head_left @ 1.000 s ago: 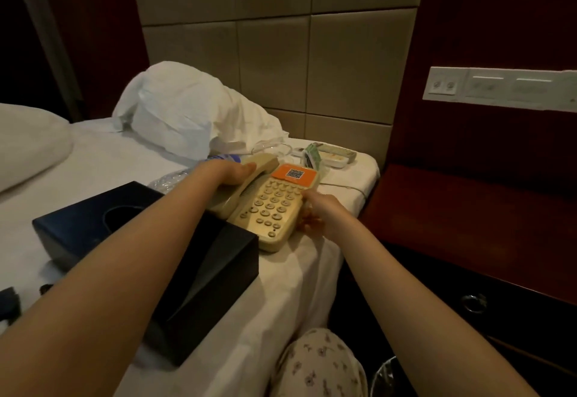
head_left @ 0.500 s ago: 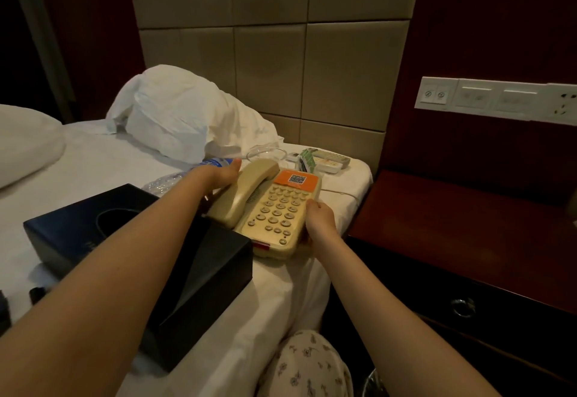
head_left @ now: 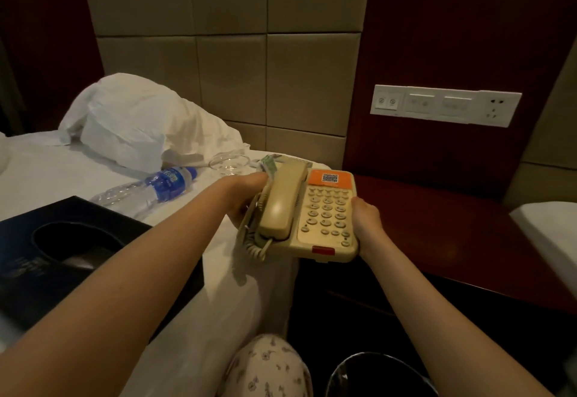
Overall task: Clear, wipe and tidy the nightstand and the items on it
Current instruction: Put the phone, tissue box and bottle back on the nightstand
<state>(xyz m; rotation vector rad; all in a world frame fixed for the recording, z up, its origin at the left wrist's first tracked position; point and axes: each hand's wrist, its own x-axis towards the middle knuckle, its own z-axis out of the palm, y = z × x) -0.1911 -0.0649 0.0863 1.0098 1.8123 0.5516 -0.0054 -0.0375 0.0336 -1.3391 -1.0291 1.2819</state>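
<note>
The white-sheeted bed (head_left: 46,178) filled the 9 o'clock side of the view, and the dark red counter (head_left: 452,234) of the nightstand lay at 3 o'clock, just beside the bed's edge. A crumpled white pillow (head_left: 134,122) sat on the bed at 10 o'clock against the padded headboard. A dark blue tissue box (head_left: 62,240) rested on the sheet at 8 o'clock. A white switch panel (head_left: 443,105) was fixed to the wood wall at 2 o'clock, above the counter. A black-lined bin (head_left: 374,374) stood on the floor at 5 o'clock.

The cream telephone (head_left: 327,218) was near the centre, held up over the bed's edge, next to the counter, with its handset (head_left: 282,203) in the cradle. A clear water bottle (head_left: 150,190) with a blue label lay on its side on the sheet at 9 o'clock of the telephone.

The left hand (head_left: 246,193) grasped the telephone's handset side, and the right hand (head_left: 367,225) gripped its keypad side. A glass (head_left: 229,162) stood on the bed at 11 o'clock of the telephone. The coiled cord (head_left: 253,240) hung at the telephone's 7 o'clock corner.
</note>
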